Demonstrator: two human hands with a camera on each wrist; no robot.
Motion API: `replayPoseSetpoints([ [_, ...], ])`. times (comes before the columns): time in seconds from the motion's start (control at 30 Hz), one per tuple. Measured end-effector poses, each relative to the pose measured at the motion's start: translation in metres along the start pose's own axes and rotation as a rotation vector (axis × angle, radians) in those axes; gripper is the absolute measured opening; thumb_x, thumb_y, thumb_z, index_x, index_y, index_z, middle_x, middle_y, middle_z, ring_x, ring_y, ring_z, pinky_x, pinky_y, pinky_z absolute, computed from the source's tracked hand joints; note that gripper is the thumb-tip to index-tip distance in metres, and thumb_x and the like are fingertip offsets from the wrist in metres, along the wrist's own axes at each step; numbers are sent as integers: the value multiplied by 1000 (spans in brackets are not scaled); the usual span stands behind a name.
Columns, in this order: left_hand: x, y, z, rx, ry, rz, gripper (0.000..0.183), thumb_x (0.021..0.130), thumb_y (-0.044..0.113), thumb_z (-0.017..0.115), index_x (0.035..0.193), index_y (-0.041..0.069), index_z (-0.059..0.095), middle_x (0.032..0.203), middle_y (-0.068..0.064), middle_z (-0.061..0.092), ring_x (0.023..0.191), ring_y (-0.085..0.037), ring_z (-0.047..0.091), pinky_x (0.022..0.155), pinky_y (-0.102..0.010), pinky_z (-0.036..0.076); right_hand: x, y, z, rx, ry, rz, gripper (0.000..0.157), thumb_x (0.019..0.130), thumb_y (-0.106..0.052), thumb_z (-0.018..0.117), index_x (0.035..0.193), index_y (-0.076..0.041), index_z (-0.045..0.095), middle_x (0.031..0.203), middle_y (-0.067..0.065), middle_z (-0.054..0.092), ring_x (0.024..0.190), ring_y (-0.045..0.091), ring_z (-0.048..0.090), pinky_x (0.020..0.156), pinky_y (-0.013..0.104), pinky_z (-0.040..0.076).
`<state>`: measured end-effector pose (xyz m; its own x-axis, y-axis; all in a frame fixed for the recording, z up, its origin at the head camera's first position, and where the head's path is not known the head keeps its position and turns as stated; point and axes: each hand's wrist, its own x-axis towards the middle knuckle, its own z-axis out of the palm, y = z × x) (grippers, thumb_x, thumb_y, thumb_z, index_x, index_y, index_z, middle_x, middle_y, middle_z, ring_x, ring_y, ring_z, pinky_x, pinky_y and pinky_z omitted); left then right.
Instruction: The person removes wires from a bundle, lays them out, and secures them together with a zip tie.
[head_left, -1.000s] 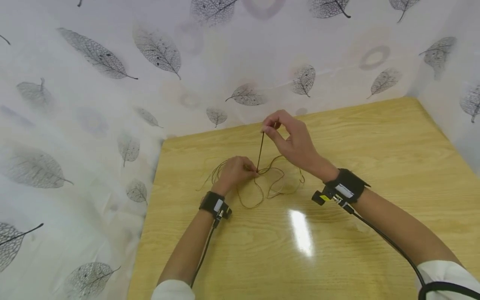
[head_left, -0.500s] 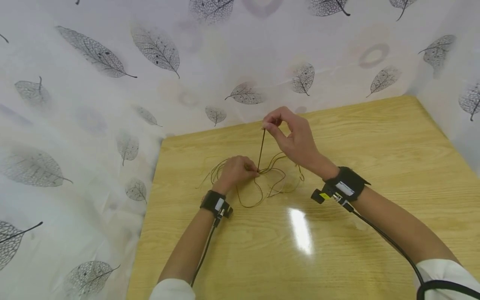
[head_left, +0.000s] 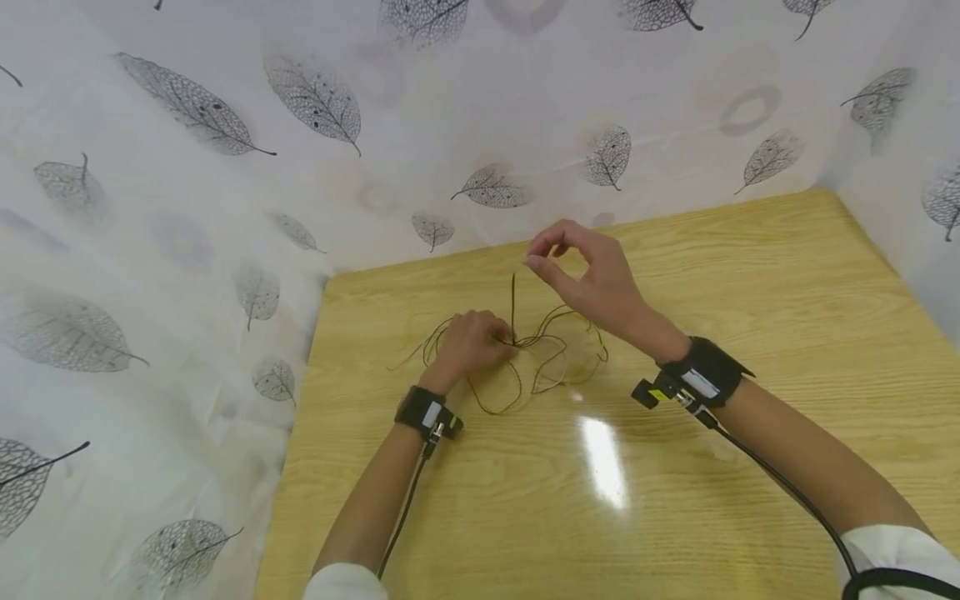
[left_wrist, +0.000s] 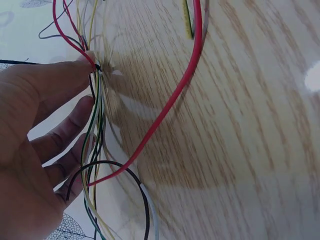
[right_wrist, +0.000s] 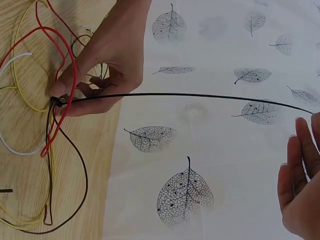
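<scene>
My left hand rests low over the table and pinches a bundle of thin coloured cords at a small dark knot. Red, yellow, white, green and black strands run through its fingers in the left wrist view. From that pinch one black cord rises nearly upright. My right hand is raised above it, thumb and forefinger curved toward each other; in the head view the cord's top stands a little left of and below these fingertips. In the right wrist view the black cord bows slightly toward the right hand's fingers.
Loose cord loops spread over the wooden table on both sides of the left hand. White leaf-patterned sheeting stands behind and to the sides. Cables run from the wrist cameras along both forearms.
The black cord, earlier straight up to the right fingertips, now stands more upright with its top apart from them. The right hand has barely moved; the left keeps its place.
</scene>
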<state>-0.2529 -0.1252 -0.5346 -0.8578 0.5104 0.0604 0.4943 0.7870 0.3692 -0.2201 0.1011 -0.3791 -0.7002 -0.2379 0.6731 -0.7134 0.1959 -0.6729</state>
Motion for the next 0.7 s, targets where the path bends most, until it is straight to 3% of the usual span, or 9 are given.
replayPoseSetpoints([
  [0.2, -6, 2, 0, 64, -16, 8, 36, 77, 53, 75, 100, 26, 77, 97, 7, 72, 84, -15, 57, 73, -35, 44, -8, 4, 0, -22, -40, 10, 11, 84, 7, 71, 92, 1, 67, 90, 10, 69, 81, 15, 59, 77, 37, 47],
  [0.33, -8, 4, 1, 99, -48, 24, 47, 75, 60, 73, 106, 25, 75, 105, 3, 69, 90, -19, 54, 76, -35, 44, -15, 24, -1, -43, -49, 52, 8, 87, -1, 71, 94, -3, 68, 92, 4, 70, 83, 12, 60, 77, 42, 49],
  [0.5, -12, 6, 1, 107, -68, 40, 49, 76, 60, 71, 108, 24, 75, 110, -2, 66, 96, -21, 53, 81, -36, 44, -28, 50, -7, -107, -72, 116, 9, 92, -13, 68, 99, -8, 69, 95, -2, 71, 86, 10, 61, 78, 36, 49],
  [0.7, -17, 9, 0, 78, -94, 27, 54, 78, 63, 67, 116, 25, 71, 119, -5, 61, 107, -26, 48, 87, -42, 43, -38, 69, -19, -191, -74, 154, 13, 93, -15, 67, 102, -7, 69, 93, -2, 72, 84, 10, 62, 77, 34, 49],
])
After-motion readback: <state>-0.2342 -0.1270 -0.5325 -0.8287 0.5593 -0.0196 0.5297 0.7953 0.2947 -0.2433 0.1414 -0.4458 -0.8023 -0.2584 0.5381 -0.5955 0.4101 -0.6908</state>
